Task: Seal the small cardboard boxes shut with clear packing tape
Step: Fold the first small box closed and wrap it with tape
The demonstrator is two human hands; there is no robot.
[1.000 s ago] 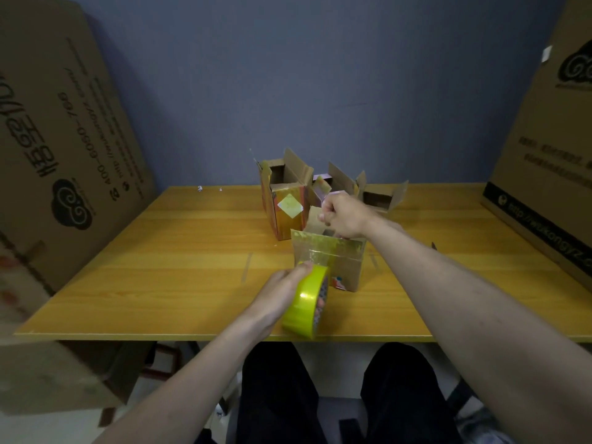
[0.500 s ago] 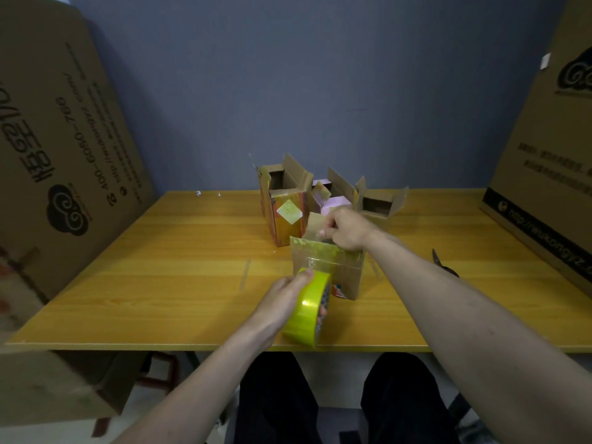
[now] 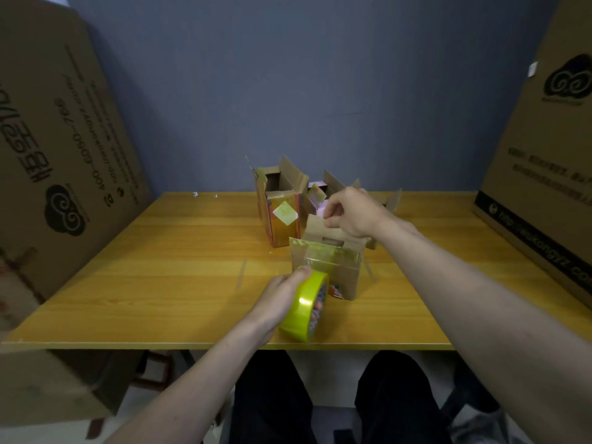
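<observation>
A small cardboard box [image 3: 344, 277] stands near the table's front edge, its top flaps partly up. A strip of clear tape runs from its near upper edge down to a yellowish tape roll [image 3: 306, 306]. My left hand [image 3: 282, 294] grips that roll just in front of the box, thumb on the roll's top. My right hand [image 3: 350, 213] is above the far side of the box, fingers curled and pinching a flap or the tape's end. Behind stand a taller open box [image 3: 282, 216] with a pale diamond sticker and another open box [image 3: 333, 190].
The wooden table [image 3: 179, 267] has bare surface to the left and right of the boxes. Large cardboard sheets lean at the left [image 3: 57, 149] and the right [image 3: 544, 149]. A grey wall is behind. My legs are below the front edge.
My right hand has lifted slightly and shifted right above the box's far flap. The left hand and tape roll stay about where they were in front of the box.
</observation>
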